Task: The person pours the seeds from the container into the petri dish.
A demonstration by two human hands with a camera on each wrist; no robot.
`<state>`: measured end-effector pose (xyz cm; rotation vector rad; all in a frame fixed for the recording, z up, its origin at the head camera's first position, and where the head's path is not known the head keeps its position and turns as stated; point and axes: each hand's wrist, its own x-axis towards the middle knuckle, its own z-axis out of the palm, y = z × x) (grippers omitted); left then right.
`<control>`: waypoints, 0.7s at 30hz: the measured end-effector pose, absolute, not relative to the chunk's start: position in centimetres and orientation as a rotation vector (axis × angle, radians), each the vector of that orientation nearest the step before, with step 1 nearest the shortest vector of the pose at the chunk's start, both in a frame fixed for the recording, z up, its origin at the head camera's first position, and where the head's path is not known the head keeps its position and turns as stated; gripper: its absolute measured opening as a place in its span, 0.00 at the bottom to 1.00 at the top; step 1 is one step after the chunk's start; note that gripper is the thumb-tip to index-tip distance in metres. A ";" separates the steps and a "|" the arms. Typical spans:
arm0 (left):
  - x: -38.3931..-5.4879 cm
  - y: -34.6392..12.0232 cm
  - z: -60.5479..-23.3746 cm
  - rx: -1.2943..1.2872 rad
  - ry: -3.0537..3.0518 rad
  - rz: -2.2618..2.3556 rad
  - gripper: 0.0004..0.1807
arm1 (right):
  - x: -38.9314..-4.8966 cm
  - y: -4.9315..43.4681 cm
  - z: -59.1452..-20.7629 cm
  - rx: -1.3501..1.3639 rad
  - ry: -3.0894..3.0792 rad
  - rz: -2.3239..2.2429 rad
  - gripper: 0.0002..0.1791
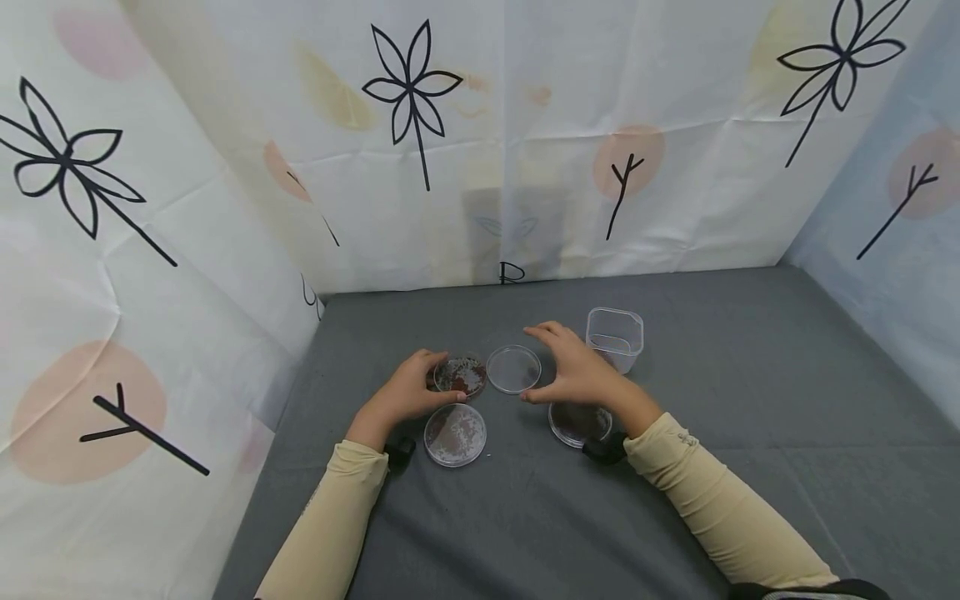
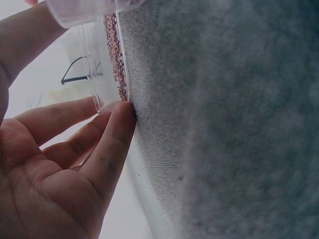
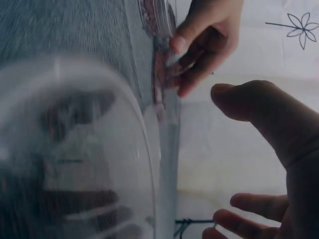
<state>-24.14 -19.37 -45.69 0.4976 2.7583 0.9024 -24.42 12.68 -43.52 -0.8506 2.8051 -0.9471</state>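
Note:
My left hand [image 1: 405, 392] grips the rim of a round, clear petri dish [image 1: 463, 377] with reddish-brown grains in it. In the left wrist view, its fingertips meet the side of the dish, and the grains [image 2: 117, 59] lie in a layer inside. My right hand [image 1: 583, 372] is spread, thumb and fingers apart, with nothing between them. Nearest to that hand is a clear round lid or dish [image 1: 513, 369], lying just right of the gripped dish. In the right wrist view, the right thumb and fingers stand apart above the table.
Another petri dish [image 1: 455, 435], with a whitish, speckled look, lies in front of the left hand. One with dark contents [image 1: 579, 423] sits partly under the right wrist. Behind the right hand stands a clear plastic box [image 1: 617, 329] on the grey cloth. Patterned curtains [image 1: 525, 167] enclose the table.

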 end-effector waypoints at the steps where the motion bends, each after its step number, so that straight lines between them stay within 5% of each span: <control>1: -24.1 -19.4 -45.7 0.496 2.759 0.901 0.48 | -24.5 12.4 -43.7 -0.849 2.799 -0.938 0.58; 21: -24.4 -19.4 -45.7 0.485 2.760 0.870 0.48 | -25.8 10.1 -44.6 -0.705 2.759 -0.806 0.60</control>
